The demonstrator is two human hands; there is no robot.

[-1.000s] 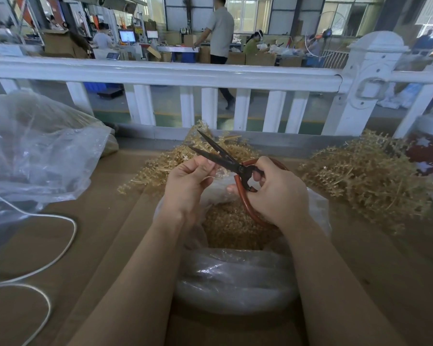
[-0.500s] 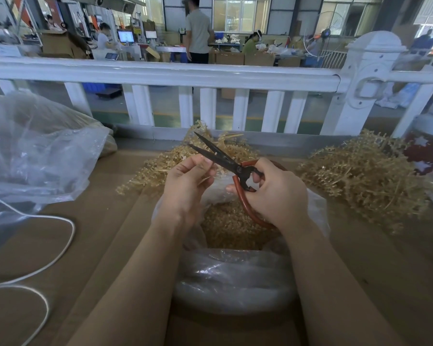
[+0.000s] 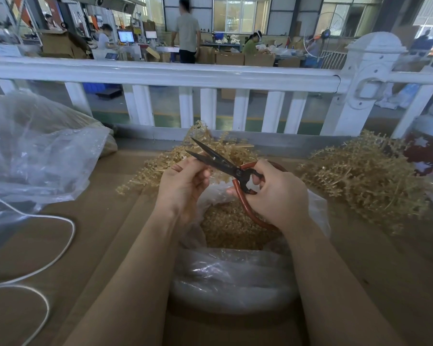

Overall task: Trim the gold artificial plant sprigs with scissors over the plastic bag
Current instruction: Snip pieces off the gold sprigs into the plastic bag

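My right hand (image 3: 273,193) grips the red handles of black-bladed scissors (image 3: 218,159), whose blades stand apart and point up-left. My left hand (image 3: 183,183) is raised beside the blades with fingers curled, pinching a small gold sprig piece (image 3: 206,177) that is mostly hidden under the fingers. Both hands hover above an open clear plastic bag (image 3: 233,278) holding gold trimmings (image 3: 230,226). A pile of gold sprigs (image 3: 160,168) lies behind the hands, and a larger pile (image 3: 363,178) sits to the right.
A big crumpled clear plastic bag (image 3: 35,156) fills the left of the brown table (image 3: 105,236). A white cable (image 3: 43,265) loops at the front left. A white railing (image 3: 185,73) borders the far edge. People work in the hall beyond.
The scissors and both hands have stayed almost in place; the blades remain apart. A person in the background has walked left.
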